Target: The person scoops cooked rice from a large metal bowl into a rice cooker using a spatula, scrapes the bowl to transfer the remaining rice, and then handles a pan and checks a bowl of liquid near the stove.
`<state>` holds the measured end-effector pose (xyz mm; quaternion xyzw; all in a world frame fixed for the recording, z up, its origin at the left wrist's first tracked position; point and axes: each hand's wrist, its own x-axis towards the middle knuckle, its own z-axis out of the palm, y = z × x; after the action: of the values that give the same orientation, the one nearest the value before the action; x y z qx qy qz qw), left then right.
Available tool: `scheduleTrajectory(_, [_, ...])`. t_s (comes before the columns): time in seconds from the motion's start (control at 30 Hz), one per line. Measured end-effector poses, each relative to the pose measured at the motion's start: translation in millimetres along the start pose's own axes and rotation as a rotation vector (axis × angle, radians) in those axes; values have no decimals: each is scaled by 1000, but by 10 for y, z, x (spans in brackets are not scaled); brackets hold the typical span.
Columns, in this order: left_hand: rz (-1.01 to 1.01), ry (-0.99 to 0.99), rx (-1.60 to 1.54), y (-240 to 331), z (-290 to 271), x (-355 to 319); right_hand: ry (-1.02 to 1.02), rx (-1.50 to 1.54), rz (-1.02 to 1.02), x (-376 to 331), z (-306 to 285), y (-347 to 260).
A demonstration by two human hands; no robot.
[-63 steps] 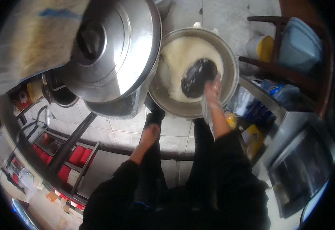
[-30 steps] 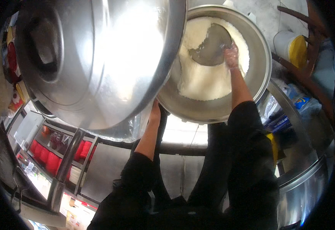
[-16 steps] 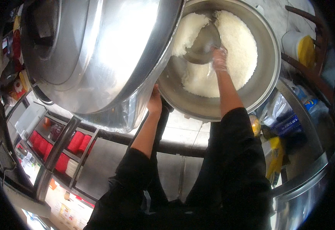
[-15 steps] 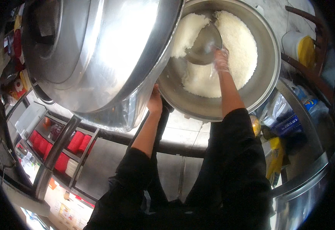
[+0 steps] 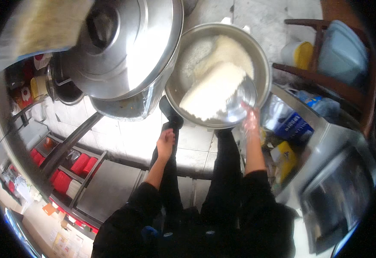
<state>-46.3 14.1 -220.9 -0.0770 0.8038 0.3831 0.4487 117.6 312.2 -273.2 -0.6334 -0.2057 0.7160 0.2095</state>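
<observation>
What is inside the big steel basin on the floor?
The steel basin holds white rice. The right hand lifts a metal scoop heaped with rice. The basin's bottom beneath the scoop and rice is hidden.

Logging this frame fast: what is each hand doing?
Left hand: loosely curled, holding nothing.
Right hand: closed on scoop heaped with rice.

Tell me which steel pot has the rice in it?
The open pot in front of the right hand, with white rice piled inside. The pot left of it is covered by a lid.
</observation>
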Motion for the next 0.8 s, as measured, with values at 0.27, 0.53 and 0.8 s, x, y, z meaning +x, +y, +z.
scheduleTrajectory(0.27, [129, -262, -704, 1986, -30, -1834, 163, 133, -152, -3013, -400, -1542])
scheduleTrajectory(0.53, [205, -1325, -740, 4034, 959, -4187, 908, -997, -1135, -5508, -2059, -2688])
scheduleTrajectory(0.8, [154, -1273, -361, 3512, 1481, -4377, 1474, -124, -1022, -5955, -2645, -3493])
